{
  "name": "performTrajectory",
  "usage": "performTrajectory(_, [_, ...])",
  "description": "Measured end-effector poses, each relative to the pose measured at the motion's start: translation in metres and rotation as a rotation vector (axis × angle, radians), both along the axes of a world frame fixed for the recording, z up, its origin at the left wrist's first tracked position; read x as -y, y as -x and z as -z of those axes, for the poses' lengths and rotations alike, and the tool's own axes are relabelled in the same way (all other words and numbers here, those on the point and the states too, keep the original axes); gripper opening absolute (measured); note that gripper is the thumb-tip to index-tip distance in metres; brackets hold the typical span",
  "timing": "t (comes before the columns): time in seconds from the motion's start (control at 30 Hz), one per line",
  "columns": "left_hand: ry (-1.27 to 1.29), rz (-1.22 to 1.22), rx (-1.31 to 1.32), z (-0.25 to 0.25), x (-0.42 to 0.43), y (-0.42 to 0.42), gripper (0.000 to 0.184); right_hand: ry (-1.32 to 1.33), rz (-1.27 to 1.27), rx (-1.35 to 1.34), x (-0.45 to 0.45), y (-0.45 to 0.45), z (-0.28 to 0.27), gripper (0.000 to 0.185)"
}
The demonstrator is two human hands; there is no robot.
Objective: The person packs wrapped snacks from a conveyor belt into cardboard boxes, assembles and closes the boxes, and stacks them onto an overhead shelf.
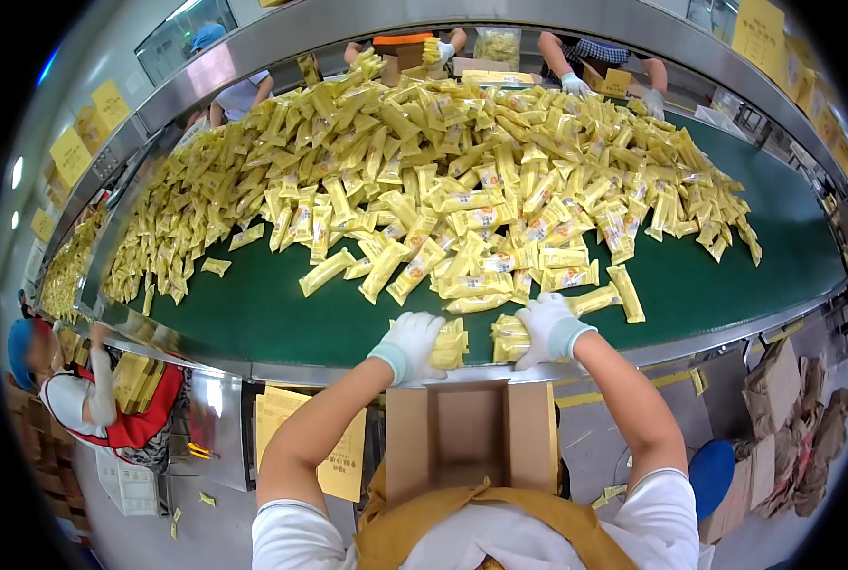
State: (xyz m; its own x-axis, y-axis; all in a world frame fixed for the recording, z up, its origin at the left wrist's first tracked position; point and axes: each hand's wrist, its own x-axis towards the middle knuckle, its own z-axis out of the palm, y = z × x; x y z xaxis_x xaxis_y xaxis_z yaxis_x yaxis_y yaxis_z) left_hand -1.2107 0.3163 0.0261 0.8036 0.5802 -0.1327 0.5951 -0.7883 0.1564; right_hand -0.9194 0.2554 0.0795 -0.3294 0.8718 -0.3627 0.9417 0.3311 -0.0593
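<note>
My left hand, in a white glove, is closed around a small bunch of yellow snack packets at the near edge of the green belt. Facing it, my right hand, also gloved, grips a second bunch of yellow packets. A gap separates the two bunches. Just beyond my hands spreads a big heap of the same wrapped packets. Below my hands, against my apron, stands an open cardboard box with its flaps folded out; its visible inside shows bare cardboard.
The green conveyor belt has a metal rim. Co-workers' gloved hands are across the heap. Another person is at the left. A blue stool and crumpled brown sacks are at the right. Yellow cartons stand left of the box.
</note>
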Motion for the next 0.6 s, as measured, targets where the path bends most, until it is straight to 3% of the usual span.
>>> performTrajectory(0.13, [0.106, -0.198, 0.024, 0.001, 0.0, 0.021, 0.104, -0.093, -0.052, -0.448, -0.028, 0.021, 0.017, 0.086])
performTrajectory(0.2, [0.205, -0.391, 0.137, -0.008, -0.006, 0.039, 0.109, -0.107, -0.141, -0.386, -0.045, 0.032, 0.025, 0.091])
performTrajectory(0.23, [0.157, -0.428, 0.34, 0.004, -0.01, 0.052, 0.105, -0.116, -0.183, -0.357, -0.052, 0.038, 0.028, 0.093])
performTrajectory(0.3, [0.216, -0.559, 0.45, 0.018, -0.028, 0.068, 0.098, -0.031, -0.173, -0.277, -0.059, 0.048, 0.032, 0.093])
performTrajectory(0.33, [0.456, -0.55, 0.643, 0.023, -0.043, 0.072, 0.091, -0.012, -0.155, -0.249, -0.06, 0.053, 0.035, 0.093])
performTrajectory(0.43, [0.494, -0.517, 0.682, 0.006, -0.067, 0.055, 0.107, 0.038, -0.138, -0.203, -0.058, 0.058, 0.035, 0.094])
performTrajectory(0.5, [0.506, -0.489, 0.637, -0.013, -0.08, 0.03, 0.104, 0.095, -0.139, -0.201, -0.052, 0.055, 0.028, 0.093])
performTrajectory(0.53, [0.46, -0.432, 0.616, 0.009, -0.1, 0.021, 0.103, 0.119, -0.151, -0.217, -0.048, 0.052, 0.029, 0.095])
performTrajectory(0.57, [0.576, -0.392, 0.522, -0.02, -0.102, 0.006, 0.103, 0.101, -0.172, -0.274, -0.043, 0.047, 0.033, 0.096])
performTrajectory(0.6, [0.575, -0.4, 0.485, -0.002, -0.117, -0.002, 0.098, 0.086, -0.192, -0.329, -0.037, 0.041, 0.037, 0.096])
